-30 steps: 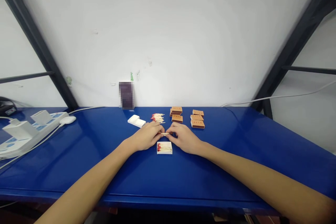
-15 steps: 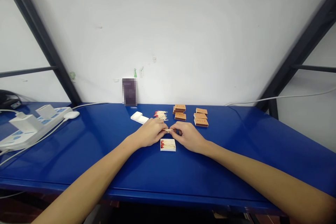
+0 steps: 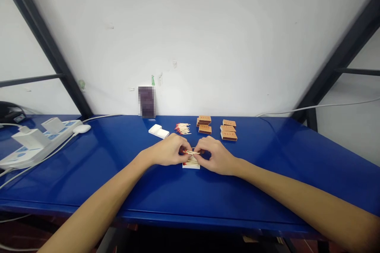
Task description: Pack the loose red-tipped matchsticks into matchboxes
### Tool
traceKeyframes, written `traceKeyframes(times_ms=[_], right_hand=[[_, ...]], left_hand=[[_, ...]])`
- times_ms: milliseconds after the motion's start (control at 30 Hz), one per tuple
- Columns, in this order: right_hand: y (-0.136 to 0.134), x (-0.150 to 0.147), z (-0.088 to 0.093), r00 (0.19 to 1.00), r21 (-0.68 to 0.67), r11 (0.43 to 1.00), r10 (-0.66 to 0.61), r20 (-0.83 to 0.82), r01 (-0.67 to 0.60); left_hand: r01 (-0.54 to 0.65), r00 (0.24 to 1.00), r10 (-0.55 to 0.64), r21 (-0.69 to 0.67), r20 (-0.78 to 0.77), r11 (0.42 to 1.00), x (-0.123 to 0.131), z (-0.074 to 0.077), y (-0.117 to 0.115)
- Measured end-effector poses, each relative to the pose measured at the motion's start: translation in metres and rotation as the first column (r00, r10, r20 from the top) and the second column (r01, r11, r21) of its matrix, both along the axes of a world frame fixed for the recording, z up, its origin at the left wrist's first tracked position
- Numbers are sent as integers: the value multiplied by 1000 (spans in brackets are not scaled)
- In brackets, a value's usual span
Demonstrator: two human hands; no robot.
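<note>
Several red-tipped matches (image 3: 191, 152) are pinched between my two hands, just above a white matchbox tray (image 3: 191, 167). My left hand (image 3: 170, 151) grips them at the red-headed end, its fingers closed. At the other end the fingertips of my right hand (image 3: 214, 155) close on the bare sticks. More matches lie inside the tray, partly covered by my hands. Beyond my left hand, a loose pile of matches (image 3: 183, 128) rests on the blue table (image 3: 178, 197), heads toward the left.
White empty-looking trays (image 3: 159, 131) lie left of the pile. Orange-brown matchboxes stand in two groups, a middle stack (image 3: 204, 129) and a right row (image 3: 228, 136). A power strip (image 3: 41, 146) with chargers and cables takes up the left side. A blurred dark rectangle (image 3: 147, 102) leans by the wall.
Both hands have come nearer to me with the matches, from behind the tray to over it. They now cover part of the tray.
</note>
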State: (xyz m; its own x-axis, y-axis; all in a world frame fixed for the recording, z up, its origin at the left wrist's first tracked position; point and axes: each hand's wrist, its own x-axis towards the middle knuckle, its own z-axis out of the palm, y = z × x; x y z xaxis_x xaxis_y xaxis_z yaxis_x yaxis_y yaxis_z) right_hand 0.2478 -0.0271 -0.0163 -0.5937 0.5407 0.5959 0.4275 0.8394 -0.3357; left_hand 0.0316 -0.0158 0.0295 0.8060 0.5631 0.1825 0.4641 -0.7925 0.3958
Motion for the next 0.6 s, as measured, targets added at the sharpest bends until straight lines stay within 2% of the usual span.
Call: traceKeyframes(times_ms=[233,433,600], right_hand=[[-2,-2,2,996,-17,999,47,77,-46],[-2,-1,2,996,-41,998,45,76,-42],[0,0,1,996,-33,997,66,63,-64]], left_hand=[[21,1000,-21,-16,12,1000,2,-3,-3],[7,998,-5,-43,55,999,1,-2,-2],[-8,996,9,-14,83,1000,-2,-5,3]])
